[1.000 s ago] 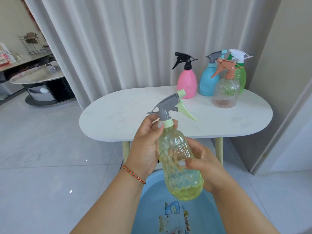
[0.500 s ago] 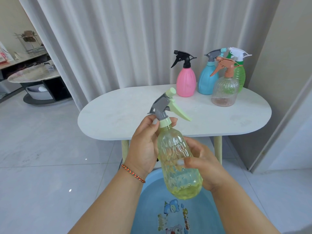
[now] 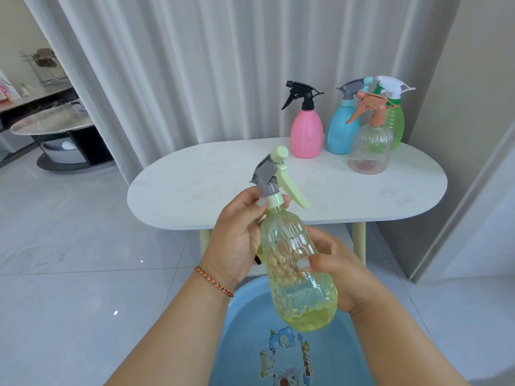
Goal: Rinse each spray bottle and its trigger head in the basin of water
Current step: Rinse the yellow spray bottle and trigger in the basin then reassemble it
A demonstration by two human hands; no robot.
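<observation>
A clear yellow-green spray bottle [image 3: 299, 277] hangs tilted above the blue basin [image 3: 245, 296]. My right hand [image 3: 342, 277] wraps its body from the right. My left hand [image 3: 239, 235] pinches the pale green collar under the grey and green trigger head [image 3: 271, 174]. On the white table [image 3: 209, 185] stand a pink bottle [image 3: 306, 135] with a black head, a blue bottle [image 3: 341, 132], a clear bottle [image 3: 372, 147] with an orange head and a green bottle [image 3: 395, 125] with a white head.
The basin sits on the tiled floor below the table's front edge, with a cartoon print on its bottom. A white curtain [image 3: 195, 65] hangs behind the table and a wall [image 3: 459, 121] closes the right side. A low round table [image 3: 53, 123] stands far left.
The trigger head has turned anticlockwise under my left fingers, so its nozzle now points up and away instead of to the right. The bottle has stayed over the basin.
</observation>
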